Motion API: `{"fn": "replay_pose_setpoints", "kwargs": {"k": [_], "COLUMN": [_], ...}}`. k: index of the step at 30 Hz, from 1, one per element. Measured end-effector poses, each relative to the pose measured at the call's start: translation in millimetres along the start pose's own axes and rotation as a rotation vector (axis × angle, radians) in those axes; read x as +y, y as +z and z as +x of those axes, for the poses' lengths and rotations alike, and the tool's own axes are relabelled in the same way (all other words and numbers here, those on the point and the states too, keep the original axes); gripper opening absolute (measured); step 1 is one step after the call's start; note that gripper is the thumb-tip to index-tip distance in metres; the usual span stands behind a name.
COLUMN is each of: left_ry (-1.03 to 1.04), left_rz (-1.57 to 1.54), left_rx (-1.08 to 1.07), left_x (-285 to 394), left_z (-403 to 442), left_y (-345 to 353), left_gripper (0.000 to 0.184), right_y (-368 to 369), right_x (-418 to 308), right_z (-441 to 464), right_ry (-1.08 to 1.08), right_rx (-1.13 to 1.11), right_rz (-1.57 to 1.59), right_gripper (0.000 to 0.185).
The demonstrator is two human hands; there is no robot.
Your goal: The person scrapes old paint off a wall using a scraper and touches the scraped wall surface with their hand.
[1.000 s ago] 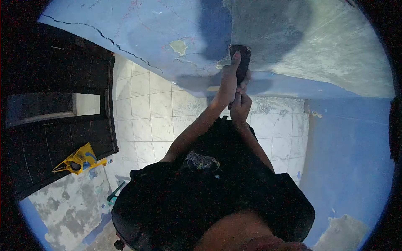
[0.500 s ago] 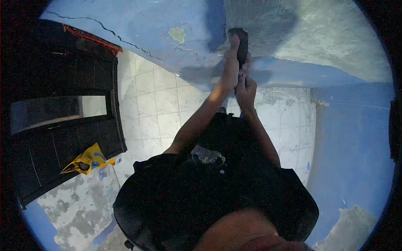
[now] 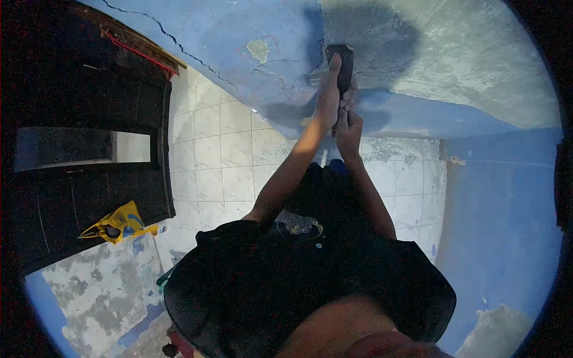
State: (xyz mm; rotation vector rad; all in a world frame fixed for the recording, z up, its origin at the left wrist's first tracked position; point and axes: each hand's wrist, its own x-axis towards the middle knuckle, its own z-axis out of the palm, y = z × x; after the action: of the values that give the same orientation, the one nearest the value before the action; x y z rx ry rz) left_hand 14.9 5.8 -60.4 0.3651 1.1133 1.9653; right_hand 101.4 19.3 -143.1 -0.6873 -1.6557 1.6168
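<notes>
Near the top centre, a dark oblong object (image 3: 343, 64) with a narrower lower end is held up close to the wall; its exact kind cannot be made out. My left hand (image 3: 328, 98) is closed along its left side, the thumb lying on its dark face. Lower down, my right hand (image 3: 349, 128) is closed around the narrow end, fingers curled. Behind both hands is a wall of blue paint (image 3: 280, 36) beside a rough grey plastered patch (image 3: 465, 53). Hand shadows fall on it.
A dark door or panel (image 3: 89, 203) with a slot-like opening is at the left, a yellow plastic bag (image 3: 125, 222) hanging by it. White floor tiles (image 3: 209, 143) lie below. Another blue wall (image 3: 501, 203) stands at the right. A crack (image 3: 161, 27) runs across the upper-left wall.
The view has tilted slightly, so the wall and floor appear shifted downward around the centre. Both hands keep their hold on the dark object, which sits marginally lower in view.
</notes>
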Motion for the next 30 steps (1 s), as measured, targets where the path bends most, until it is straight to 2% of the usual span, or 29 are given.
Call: {"fn": "replay_pose_setpoints", "kwargs": {"k": [3, 6, 7, 10, 13, 15, 19, 20, 21, 23, 26, 30], "left_ry": [-0.013, -0.167, -0.136, -0.065, -0.033, -0.020, -0.036, -0.038, -0.042, -0.038, -0.051, -0.042], "left_rz": [-0.066, -0.056, -0.053, -0.067, -0.097, -0.133, -0.109, -0.102, -0.095, -0.080, -0.090, -0.046], "left_rx": [0.027, 0.164, 0.154, 0.143, 0.140, 0.134, 0.136, 0.164, 0.191, 0.163, 0.147, 0.190], "left_x": [2.1, 8.5, 9.5, 8.2, 9.1, 2.8, 2.6, 3.5, 4.1, 3.4, 0.2, 1.1], "left_z": [1.0, -2.1, -2.8, -4.4, -2.4, -2.5, -1.3, -1.3, -1.4, -1.1, 1.4, 1.8], "left_y": [8.2, 10.1, 10.2, 13.3, 17.1, 16.5, 12.9, 15.6, 17.2, 14.0, 9.3, 12.1], "left_gripper": [0.056, 0.055, 0.056, 0.059, 0.058, 0.058, 0.059, 0.060, 0.060, 0.061, 0.063, 0.066], "right_y": [-6.6, -8.8, -9.1, -14.2, -7.8, -11.4, -20.3, -21.8, -19.9, -15.2, -15.5, -19.1], "right_x": [-10.6, -11.5, -9.9, -10.2, -21.6, -6.5, 15.5, 18.7, 12.4, -1.6, 1.0, 4.2], "right_z": [3.6, 3.3, 3.2, 6.9, 10.7, 12.1, 13.7, 14.4, 14.7, 16.2, 16.1, 17.7], "right_ry": [-0.020, -0.015, -0.015, -0.219, -0.325, -0.436, -0.491, -0.527, -0.471, -0.358, -0.425, -0.402], "right_rx": [-0.021, -0.074, -0.092, -0.133, -0.017, -0.029, -0.118, -0.146, -0.121, -0.074, -0.072, -0.105], "right_rz": [-0.057, -0.089, -0.097, -0.196, -0.115, -0.245, -0.431, -0.493, -0.406, -0.236, -0.239, -0.278], "right_gripper": [0.035, 0.034, 0.033, 0.030, 0.027, 0.025, 0.008, 0.009, 0.008, 0.024, 0.023, 0.022]}}
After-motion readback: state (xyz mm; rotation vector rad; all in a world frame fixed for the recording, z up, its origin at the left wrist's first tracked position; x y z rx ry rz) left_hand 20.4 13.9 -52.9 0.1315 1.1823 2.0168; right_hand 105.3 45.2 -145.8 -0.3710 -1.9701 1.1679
